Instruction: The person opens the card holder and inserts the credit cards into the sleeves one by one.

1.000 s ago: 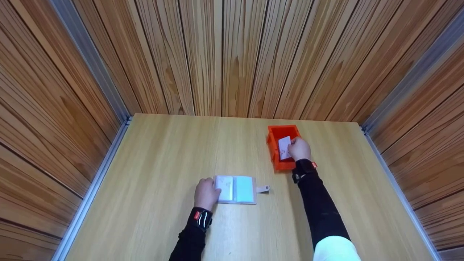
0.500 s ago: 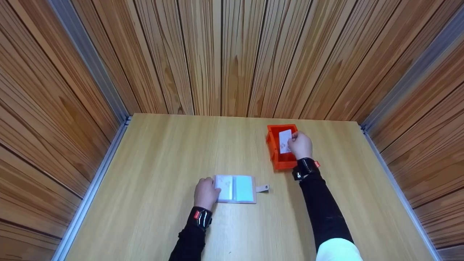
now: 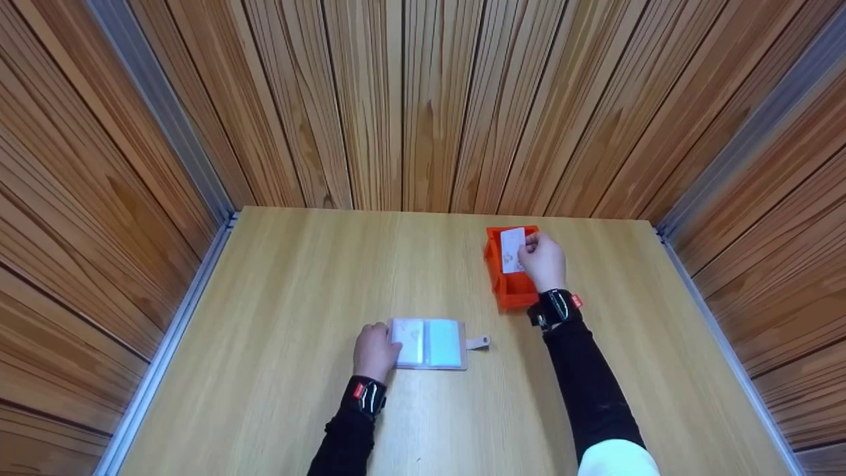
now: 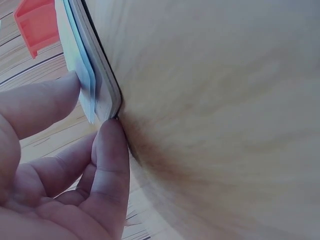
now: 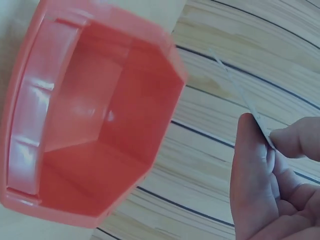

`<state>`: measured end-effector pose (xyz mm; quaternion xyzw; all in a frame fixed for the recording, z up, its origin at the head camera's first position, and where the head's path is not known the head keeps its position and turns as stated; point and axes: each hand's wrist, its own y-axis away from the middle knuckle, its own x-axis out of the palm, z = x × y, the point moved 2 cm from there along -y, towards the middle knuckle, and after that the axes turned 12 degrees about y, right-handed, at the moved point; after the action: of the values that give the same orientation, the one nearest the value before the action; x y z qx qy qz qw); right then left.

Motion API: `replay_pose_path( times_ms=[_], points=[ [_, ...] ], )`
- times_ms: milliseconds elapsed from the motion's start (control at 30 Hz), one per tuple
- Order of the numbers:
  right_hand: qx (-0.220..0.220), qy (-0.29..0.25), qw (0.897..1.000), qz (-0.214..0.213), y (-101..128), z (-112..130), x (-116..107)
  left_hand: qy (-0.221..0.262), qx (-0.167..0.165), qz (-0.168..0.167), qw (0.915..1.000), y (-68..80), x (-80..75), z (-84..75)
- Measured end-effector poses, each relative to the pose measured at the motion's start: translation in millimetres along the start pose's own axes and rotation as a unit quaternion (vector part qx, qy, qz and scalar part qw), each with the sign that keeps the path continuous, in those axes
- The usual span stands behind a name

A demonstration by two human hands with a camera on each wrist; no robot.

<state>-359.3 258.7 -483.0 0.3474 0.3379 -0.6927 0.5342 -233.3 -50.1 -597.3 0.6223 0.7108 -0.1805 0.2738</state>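
Observation:
An open card holder (image 3: 444, 344) lies flat on the table, with clear sleeves and a bluish right-hand page. My left hand (image 3: 375, 352) pinches its left edge; in the left wrist view the thumb (image 4: 55, 102) presses on the sleeves while a fingertip meets the cover's corner. Farther back stands an orange bin (image 3: 517, 301). Above it my right hand (image 3: 544, 260) pinches a white card (image 3: 511, 250) with faint printing by its right edge. Seen from the right wrist, the card (image 5: 237, 87) is nearly edge-on between thumb and fingers, apart from the bin (image 5: 135, 100).
A strap with a snap (image 3: 478, 342) sticks out from the card holder's right side onto the wooden table (image 3: 304, 284). Wood-plank walls (image 3: 429, 106) enclose the back and both sides, with metal strips along the table's side edges.
My right hand has lifted the card up out of the bin and shifted it slightly left. The left hand and the card holder stay where they were.

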Motion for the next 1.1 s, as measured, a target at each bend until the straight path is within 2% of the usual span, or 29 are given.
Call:
replay_pose_path(
  times_ms=[233, 467, 633, 1100],
  points=[
    [-0.023, -0.015, 1.0, -0.01, 9.5, 6.8, 3.4, 0.002, 0.013, -0.01, 0.9999, 1.9, -0.2, -0.1],
    [-0.011, -0.046, 0.999, 0.014, 21.0, 12.1, 5.9, 0.009, -0.005, -0.004, 0.9999, 1.6, 0.2, -0.4],
    [-0.034, -0.043, 0.998, 0.0, 27.0, 14.9, 7.6, 0.012, -0.017, 0.004, 0.9998, 1.6, 1.4, 0.2],
    [-0.035, -0.084, 0.996, 0.002, 49.5, 17.9, 14.2, 0.014, -0.002, 0.003, 0.9999, 2.5, -2.0, -0.9]
  ],
)
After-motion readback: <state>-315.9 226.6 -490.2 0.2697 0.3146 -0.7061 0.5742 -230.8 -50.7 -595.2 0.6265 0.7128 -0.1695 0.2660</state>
